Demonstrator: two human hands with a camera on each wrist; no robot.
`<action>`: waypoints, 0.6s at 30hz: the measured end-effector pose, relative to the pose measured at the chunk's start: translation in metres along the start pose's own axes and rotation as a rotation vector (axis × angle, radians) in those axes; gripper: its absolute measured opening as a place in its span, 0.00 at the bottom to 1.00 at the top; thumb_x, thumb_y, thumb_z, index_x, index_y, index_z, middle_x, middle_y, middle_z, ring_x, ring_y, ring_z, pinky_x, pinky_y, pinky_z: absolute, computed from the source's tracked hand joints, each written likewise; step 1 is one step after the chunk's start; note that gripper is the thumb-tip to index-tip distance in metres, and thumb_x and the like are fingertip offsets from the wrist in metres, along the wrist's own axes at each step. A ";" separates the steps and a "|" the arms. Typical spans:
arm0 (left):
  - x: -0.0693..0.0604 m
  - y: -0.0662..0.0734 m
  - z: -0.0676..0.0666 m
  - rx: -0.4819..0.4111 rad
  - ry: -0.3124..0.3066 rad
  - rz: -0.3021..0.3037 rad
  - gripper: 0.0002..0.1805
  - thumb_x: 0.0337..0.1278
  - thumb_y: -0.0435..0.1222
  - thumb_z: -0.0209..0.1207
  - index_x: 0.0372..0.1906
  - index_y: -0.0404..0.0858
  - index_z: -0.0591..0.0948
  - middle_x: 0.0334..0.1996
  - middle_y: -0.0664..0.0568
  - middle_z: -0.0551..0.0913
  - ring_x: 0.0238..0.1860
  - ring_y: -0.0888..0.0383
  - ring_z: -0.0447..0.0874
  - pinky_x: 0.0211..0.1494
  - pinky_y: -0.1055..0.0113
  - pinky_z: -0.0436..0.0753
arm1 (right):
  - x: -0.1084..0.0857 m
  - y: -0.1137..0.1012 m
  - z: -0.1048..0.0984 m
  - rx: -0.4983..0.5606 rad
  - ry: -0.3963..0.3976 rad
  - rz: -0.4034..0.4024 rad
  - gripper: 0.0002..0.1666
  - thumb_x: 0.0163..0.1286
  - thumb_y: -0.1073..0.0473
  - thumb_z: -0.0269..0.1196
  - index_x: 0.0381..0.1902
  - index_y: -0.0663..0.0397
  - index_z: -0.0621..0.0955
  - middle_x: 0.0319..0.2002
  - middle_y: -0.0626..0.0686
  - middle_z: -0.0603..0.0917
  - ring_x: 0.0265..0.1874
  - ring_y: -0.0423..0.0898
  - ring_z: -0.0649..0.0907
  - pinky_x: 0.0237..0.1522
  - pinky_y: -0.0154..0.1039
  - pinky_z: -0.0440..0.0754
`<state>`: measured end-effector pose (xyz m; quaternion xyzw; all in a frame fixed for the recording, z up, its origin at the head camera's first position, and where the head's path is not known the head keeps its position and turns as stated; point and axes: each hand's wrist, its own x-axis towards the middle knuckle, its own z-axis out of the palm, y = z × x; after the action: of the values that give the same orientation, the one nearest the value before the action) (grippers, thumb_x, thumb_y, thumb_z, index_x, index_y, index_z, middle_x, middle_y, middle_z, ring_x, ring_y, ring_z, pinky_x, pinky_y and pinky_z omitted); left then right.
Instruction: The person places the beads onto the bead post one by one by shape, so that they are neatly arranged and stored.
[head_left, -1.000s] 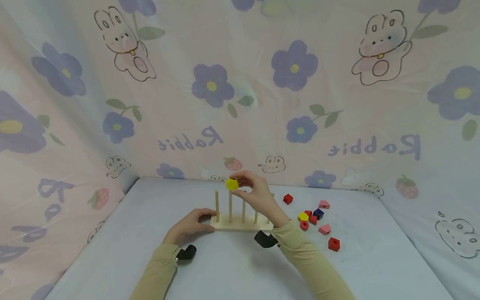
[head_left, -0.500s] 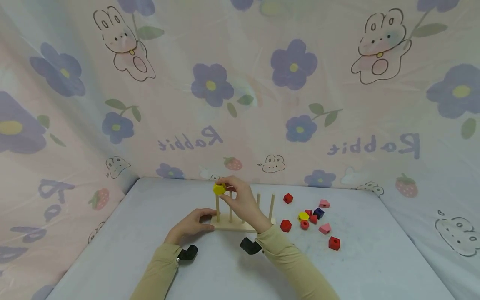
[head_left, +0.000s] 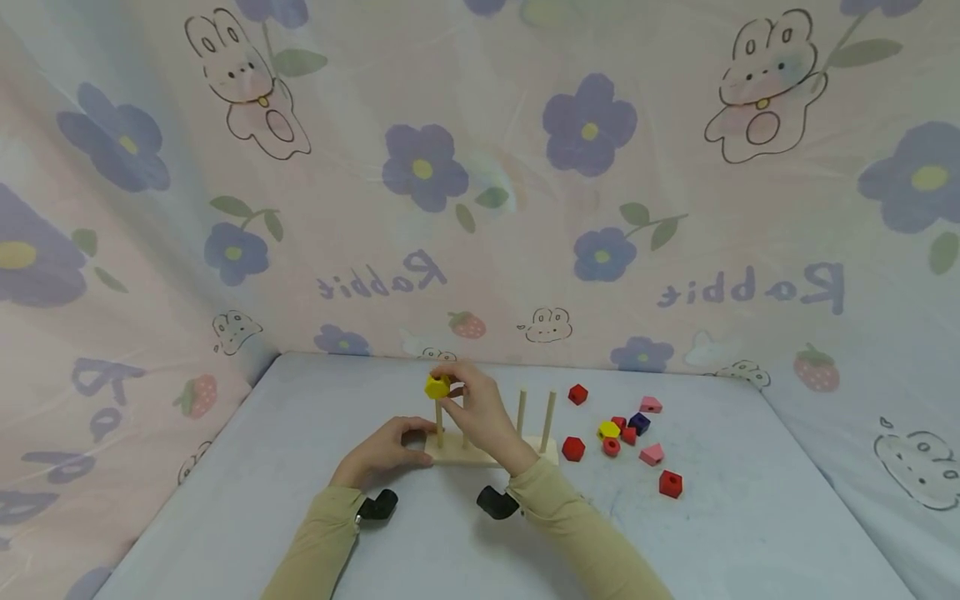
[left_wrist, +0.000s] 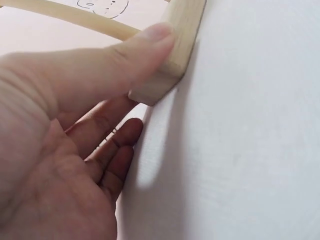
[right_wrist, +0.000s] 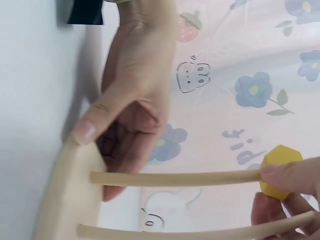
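Note:
My right hand (head_left: 486, 417) pinches a yellow hexagonal bead (head_left: 437, 387) between thumb and fingers at the top of the leftmost peg (head_left: 439, 423). In the right wrist view the tip of that peg meets the yellow bead (right_wrist: 286, 154); whether it has entered the hole I cannot tell. The pegs stand upright on a pale wooden base (head_left: 456, 452). At the base's left end my left hand (head_left: 381, 450) grips it, thumb in front and fingers behind. The left wrist view shows the thumb (left_wrist: 135, 52) pressing the base's corner. Part of the middle pegs is hidden behind my right hand.
Right of the peg stand lie several loose beads: a red one (head_left: 573, 449), another red one farther back (head_left: 577, 394), a yellow hexagon (head_left: 608, 430), a dark blue bead (head_left: 639, 423), pink triangles (head_left: 652, 454) and a red cube (head_left: 671, 484). A printed curtain (head_left: 495, 208) rises behind the table.
My right hand has carried the yellow bead left from above the second peg to the leftmost peg, then slightly down. The left hand keeps its grip on the base.

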<state>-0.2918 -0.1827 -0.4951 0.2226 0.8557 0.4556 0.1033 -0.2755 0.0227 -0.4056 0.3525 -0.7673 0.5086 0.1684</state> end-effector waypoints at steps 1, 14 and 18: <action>0.000 0.000 0.000 -0.005 0.004 -0.012 0.29 0.44 0.38 0.73 0.55 0.38 0.80 0.54 0.50 0.79 0.59 0.47 0.72 0.65 0.47 0.65 | -0.002 0.001 0.002 -0.015 0.001 0.011 0.25 0.57 0.77 0.65 0.53 0.60 0.76 0.47 0.53 0.80 0.44 0.46 0.80 0.42 0.33 0.81; -0.001 0.000 -0.003 -0.021 0.044 -0.026 0.28 0.41 0.38 0.75 0.52 0.39 0.81 0.52 0.50 0.80 0.60 0.47 0.71 0.66 0.49 0.64 | -0.027 0.022 0.024 0.123 0.122 0.245 0.26 0.57 0.75 0.67 0.52 0.61 0.73 0.46 0.58 0.80 0.44 0.52 0.81 0.46 0.44 0.81; -0.003 0.003 -0.004 -0.009 0.046 -0.014 0.29 0.41 0.38 0.75 0.52 0.36 0.80 0.50 0.49 0.81 0.55 0.48 0.75 0.62 0.50 0.70 | -0.040 0.030 0.035 0.133 0.127 0.346 0.19 0.57 0.74 0.66 0.47 0.62 0.76 0.44 0.57 0.81 0.44 0.53 0.82 0.48 0.48 0.80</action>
<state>-0.2900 -0.1861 -0.4904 0.2055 0.8573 0.4638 0.0877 -0.2660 0.0133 -0.4652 0.1931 -0.7690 0.6007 0.1030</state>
